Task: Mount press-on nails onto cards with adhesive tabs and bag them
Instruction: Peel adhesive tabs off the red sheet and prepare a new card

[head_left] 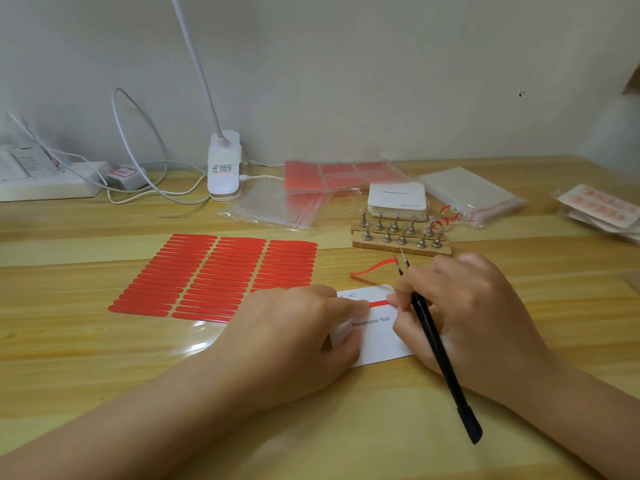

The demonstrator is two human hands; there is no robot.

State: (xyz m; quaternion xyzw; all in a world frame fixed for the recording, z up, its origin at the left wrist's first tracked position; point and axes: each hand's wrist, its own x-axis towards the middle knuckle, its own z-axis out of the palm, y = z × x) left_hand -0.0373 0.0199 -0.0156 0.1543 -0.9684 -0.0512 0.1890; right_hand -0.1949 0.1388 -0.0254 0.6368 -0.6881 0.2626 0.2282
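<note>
- The left hand [294,327] presses a fingertip on the red strip [379,303] across the white card [375,336].
- The right hand [474,313] grips black tweezers [438,348], fingers curled at the card's right edge.
- Bare wooden table [104,375] lies left of the left hand.

hands [298,327] on card [375,344]

A white card [372,327] printed "Handmade Nail" lies flat on the bench, a red adhesive strip [379,303] stuck across it above the print. Left of it a clear sheet of red adhesive tabs [214,277] lies flat, in three columns. A curled red backing strip [372,269] lies just behind the card, and a stack of the same cards [396,200] sits farther back.
</note>
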